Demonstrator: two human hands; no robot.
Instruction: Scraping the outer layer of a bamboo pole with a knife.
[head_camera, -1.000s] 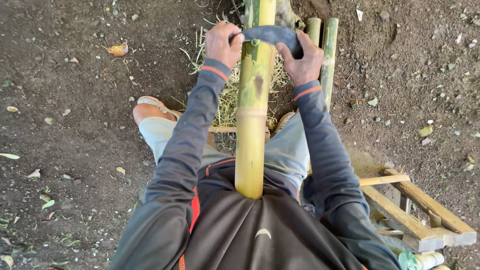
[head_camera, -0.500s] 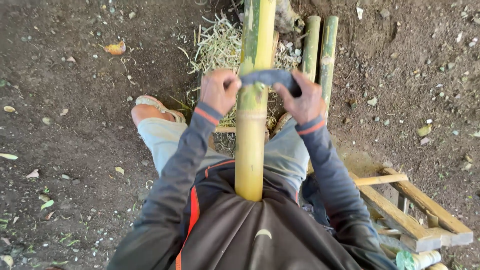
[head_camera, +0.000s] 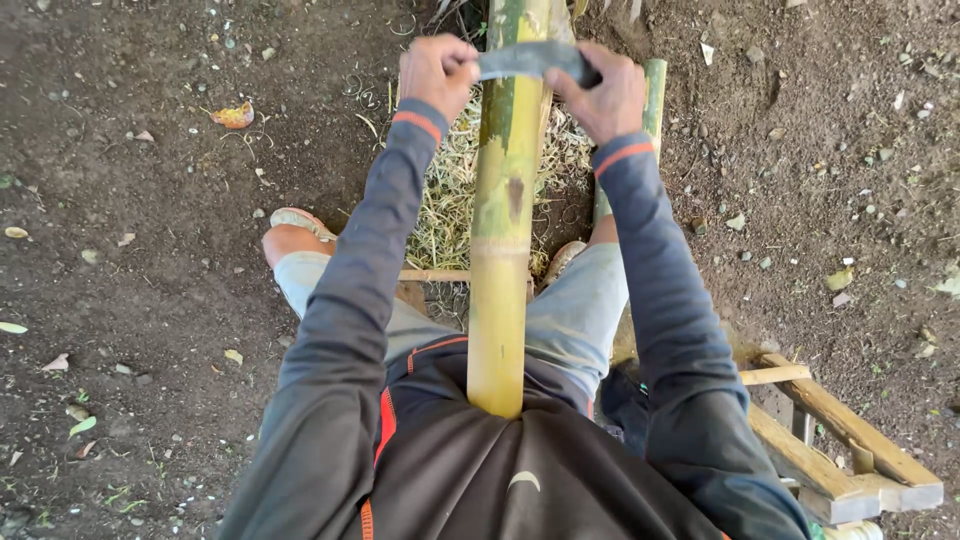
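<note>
While the bamboo pole runs lengthwise away from the body, left hand and right hand clench a curved blade crosswise over it.

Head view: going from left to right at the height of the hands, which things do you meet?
Yellow leaf → left hand → bamboo pole crossed by the grey blade → right hand → thinner bamboo stalk.

Yellow-green bamboo pole with brown blotch, grey blade, dark grey sleeves with orange cuff stripes, pale grey shorts, brown soil, straw-coloured shavings
</note>
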